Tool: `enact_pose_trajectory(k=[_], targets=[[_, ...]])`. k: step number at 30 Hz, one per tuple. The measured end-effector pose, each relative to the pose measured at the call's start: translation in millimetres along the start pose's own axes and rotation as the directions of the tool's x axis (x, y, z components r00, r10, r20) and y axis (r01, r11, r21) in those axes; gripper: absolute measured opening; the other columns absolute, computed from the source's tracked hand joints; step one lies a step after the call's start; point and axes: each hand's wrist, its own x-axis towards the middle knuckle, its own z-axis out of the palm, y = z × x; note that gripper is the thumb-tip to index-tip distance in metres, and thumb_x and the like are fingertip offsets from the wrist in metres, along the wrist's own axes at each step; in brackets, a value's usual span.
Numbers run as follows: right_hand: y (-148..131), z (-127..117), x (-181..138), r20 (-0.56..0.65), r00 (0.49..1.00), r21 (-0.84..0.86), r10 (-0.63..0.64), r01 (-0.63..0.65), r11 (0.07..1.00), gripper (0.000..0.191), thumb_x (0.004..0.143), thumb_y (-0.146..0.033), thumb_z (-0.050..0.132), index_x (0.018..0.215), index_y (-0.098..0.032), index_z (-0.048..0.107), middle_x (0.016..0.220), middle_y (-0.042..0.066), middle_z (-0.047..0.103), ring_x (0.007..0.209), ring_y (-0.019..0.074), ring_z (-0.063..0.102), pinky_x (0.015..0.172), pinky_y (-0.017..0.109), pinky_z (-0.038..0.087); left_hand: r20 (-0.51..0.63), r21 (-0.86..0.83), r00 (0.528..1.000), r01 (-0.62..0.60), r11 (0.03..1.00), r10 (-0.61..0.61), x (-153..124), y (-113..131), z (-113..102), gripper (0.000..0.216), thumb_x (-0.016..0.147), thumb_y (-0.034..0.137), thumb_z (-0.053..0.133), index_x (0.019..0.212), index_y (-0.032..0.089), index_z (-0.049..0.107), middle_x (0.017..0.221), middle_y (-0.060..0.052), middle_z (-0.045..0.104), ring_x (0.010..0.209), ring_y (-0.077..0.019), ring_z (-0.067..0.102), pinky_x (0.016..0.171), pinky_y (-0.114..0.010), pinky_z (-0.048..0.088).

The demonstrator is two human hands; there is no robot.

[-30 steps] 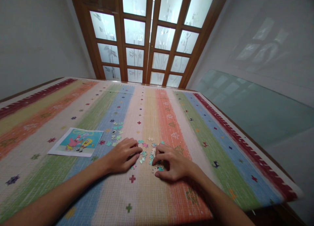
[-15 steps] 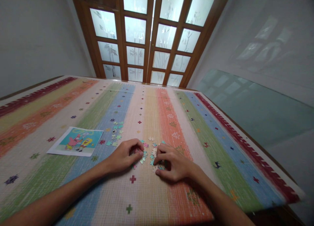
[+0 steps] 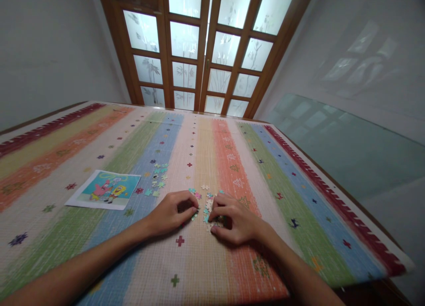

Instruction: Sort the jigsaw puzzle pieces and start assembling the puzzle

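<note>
My left hand is over small jigsaw puzzle pieces on the cloth, its thumb and forefinger pinched at a puzzle piece partly hidden by the fingertips. Facing it, my right hand rests with bent fingers on a little heap of puzzle pieces; a gap shows between thumb and forefinger, and the palm hides part of the heap. Just beyond the hands lie a pink piece and a pale piece. Several teal and pale green pieces form a loose group farther left.
A printed cartoon picture lies flat to the left of the loose pieces. The striped tablecloth covers the table. Wooden doors with frosted panes stand beyond the far edge, and a glass panel leans along the right wall.
My left hand has shifted slightly right, its fingertips now covering more of the pieces near it. My right hand stays almost in place over its heap.
</note>
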Motion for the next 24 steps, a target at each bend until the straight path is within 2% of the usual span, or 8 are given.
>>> enact_pose_trajectory(k=[5, 9, 12, 14, 15, 18, 24], targets=[[0, 0, 0, 0.005, 1.0, -0.005, -0.003, 0.003, 1.0, 0.013, 0.083, -0.029, 0.064, 0.085, -0.018, 0.071, 0.085, 0.005, 0.062, 0.081, 0.0196, 0.055, 0.076, 0.037, 0.039, -0.084, 0.029, 0.995, -0.053, 0.998, 0.055, 0, -3, -1, 0.011, 0.089, 0.026, 0.062, 0.091, 0.021, 0.072, 0.092, -0.003, 0.073, 0.086, -0.0174, 0.066, 0.081, -0.033, 0.051], [-1, -1, 1, 0.017, 1.0, -0.007, 0.008, -0.008, 1.0, 0.013, 0.084, -0.029, 0.063, 0.084, -0.018, 0.071, 0.084, 0.005, 0.061, 0.08, 0.0191, 0.055, 0.076, 0.036, 0.039, -0.219, 0.029, 0.975, 0.043, 0.999, -0.036, 14, -10, -24, 0.016, 0.09, 0.034, 0.065, 0.088, 0.022, 0.075, 0.087, -0.004, 0.075, 0.082, -0.0187, 0.067, 0.081, -0.036, 0.052], [-1, -1, 1, 0.019, 1.0, -0.012, 0.005, -0.005, 1.0, 0.014, 0.085, -0.03, 0.063, 0.083, -0.018, 0.07, 0.083, 0.004, 0.06, 0.079, 0.0188, 0.055, 0.076, 0.036, 0.039, -0.391, 0.058, 0.909, 0.178, 0.982, -0.142, 29, -26, -55, 0.021, 0.085, 0.039, 0.069, 0.089, 0.02, 0.077, 0.087, -0.006, 0.077, 0.071, -0.0185, 0.063, 0.07, -0.034, 0.052], [-1, 0, 1, 0.019, 1.0, -0.016, 0.001, -0.001, 1.0, 0.014, 0.085, -0.03, 0.062, 0.083, -0.018, 0.07, 0.082, 0.004, 0.06, 0.079, 0.0186, 0.054, 0.075, 0.036, 0.039, -0.494, 0.135, 0.856, 0.249, 0.959, -0.153, 36, -39, -74, 0.024, 0.085, 0.04, 0.068, 0.092, 0.019, 0.079, 0.086, -0.007, 0.077, 0.067, -0.0182, 0.06, 0.067, -0.034, 0.051], [-1, 0, 1, 0.019, 1.0, -0.015, 0.0, 0.0, 1.0, 0.014, 0.085, -0.03, 0.062, 0.083, -0.018, 0.07, 0.082, 0.004, 0.06, 0.079, 0.0185, 0.054, 0.075, 0.035, 0.039, -0.519, 0.194, 0.844, 0.27, 0.943, -0.135, 38, -46, -82, 0.026, 0.086, 0.04, 0.067, 0.094, 0.019, 0.079, 0.084, -0.007, 0.077, 0.065, -0.0183, 0.059, 0.065, -0.034, 0.05], [-1, 1, 2, 0.017, 1.0, -0.011, -0.003, 0.003, 1.0, 0.014, 0.085, -0.03, 0.062, 0.083, -0.018, 0.07, 0.083, 0.004, 0.06, 0.079, 0.0185, 0.054, 0.075, 0.036, 0.039, -0.473, 0.379, 0.88, 0.249, 0.892, -0.044, 41, -62, -93, 0.026, 0.087, 0.037, 0.064, 0.095, 0.02, 0.081, 0.084, -0.008, 0.077, 0.066, -0.0205, 0.061, 0.068, -0.036, 0.051], [0, 0, 2, 0.018, 1.0, -0.022, 0.002, -0.002, 1.0, 0.015, 0.085, -0.031, 0.062, 0.082, -0.018, 0.07, 0.082, 0.004, 0.06, 0.079, 0.0186, 0.054, 0.076, 0.036, 0.039, -0.332, 0.495, 0.942, 0.131, 0.859, 0.048, 46, -79, -87, 0.022, 0.086, 0.03, 0.061, 0.087, 0.022, 0.082, 0.091, -0.009, 0.078, 0.091, -0.0275, 0.064, 0.088, -0.044, 0.05]])
